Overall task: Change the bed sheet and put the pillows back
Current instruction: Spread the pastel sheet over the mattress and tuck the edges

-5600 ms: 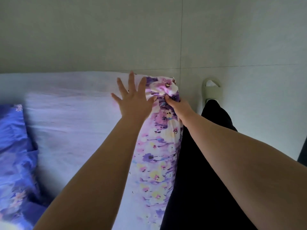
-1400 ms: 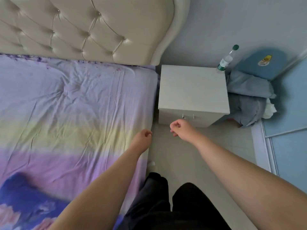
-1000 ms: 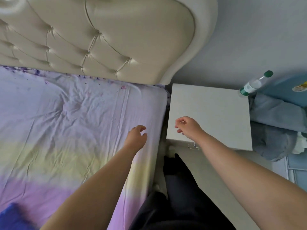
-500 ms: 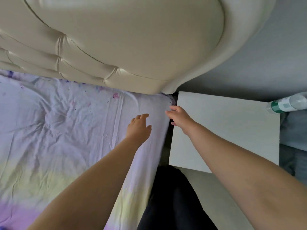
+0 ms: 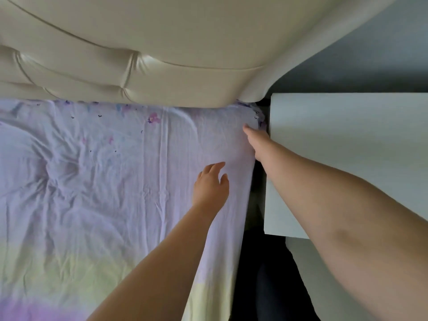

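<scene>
Here, bed sheet (image 5: 111, 186) lies wrinkled over the mattress. L hand (image 5: 210, 186) relaxed, fingers loose on it. R hand (image 5: 257, 141) at head corner, grip hidden, can't tell. Risk imo: narrow gap by nightstand (image 5: 347, 158) cramps tuck; corner pops loose.

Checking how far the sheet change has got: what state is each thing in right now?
bed sheet: spread over the mattress, wrinkled.
left hand: fingers relaxed, on the sheet near the edge.
right hand: at the sheet's corner by the headboard; grip unclear.
nightstand: top bare where visible.
</scene>
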{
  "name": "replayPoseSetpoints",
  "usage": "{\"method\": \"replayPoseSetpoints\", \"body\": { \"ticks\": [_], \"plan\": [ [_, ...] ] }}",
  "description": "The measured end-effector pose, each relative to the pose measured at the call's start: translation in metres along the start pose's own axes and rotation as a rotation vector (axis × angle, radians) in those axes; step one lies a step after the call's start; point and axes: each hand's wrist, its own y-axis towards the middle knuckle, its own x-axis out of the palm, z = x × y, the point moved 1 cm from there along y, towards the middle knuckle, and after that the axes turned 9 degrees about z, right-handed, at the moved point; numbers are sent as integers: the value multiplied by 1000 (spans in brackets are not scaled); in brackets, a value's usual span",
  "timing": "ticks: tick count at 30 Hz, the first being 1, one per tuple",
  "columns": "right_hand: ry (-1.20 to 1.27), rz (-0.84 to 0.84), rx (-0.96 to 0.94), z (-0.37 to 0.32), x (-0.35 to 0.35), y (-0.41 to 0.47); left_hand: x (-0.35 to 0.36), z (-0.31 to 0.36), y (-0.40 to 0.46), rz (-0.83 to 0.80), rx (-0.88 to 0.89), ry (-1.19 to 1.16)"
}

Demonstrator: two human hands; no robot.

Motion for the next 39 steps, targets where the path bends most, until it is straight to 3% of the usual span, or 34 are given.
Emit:
{"method": "replayPoseSetpoints", "body": {
  "ticks": [3,7,9,13,14,18,20,22,23,26,28,31,34,36,37,39],
  "plan": [
    [109,-20,69,11,7,8,-5,-20,-1,86,12,-92],
    [122,-71,-58,17,6,-30,-33,-23,3,216,148,-174],
    [42,-59,-248,26,10,-54,-49,-12,10,160,289,-124],
    [-279,248,-891,51,38,-114,-79,12,33,88,435,177],
    [-313,247,-940,61,45,-123,-86,15,40,75,448,280],
    [-374,172,-904,90,65,-155,-99,13,62,26,453,550],
    [-409,0,-917,99,68,-165,-99,6,64,-16,406,623],
    [-273,-156,-840,101,61,-169,-100,-2,60,-39,392,694],
    [-178,-160,-798,101,56,-167,-102,-8,59,-55,384,714],
    [-78,126,-889,82,38,-156,-110,-20,55,-139,345,735],
    [-274,151,-985,62,35,-147,-113,-20,52,-220,335,758],
    [-531,-67,-1121,27,34,-141,-116,-26,48,-264,329,810],
    [-934,-342,-1014,-10,34,-139,-114,-38,42,-260,332,800],
    [-1055,-429,-889,-30,33,-134,-113,-48,38,-261,306,780],
    [-1029,-395,-875,-38,29,-127,-113,-53,36,-262,302,773],
    [-845,-119,-861,-54,12,-102,-113,-64,31,-248,282,783]
  ]
}}
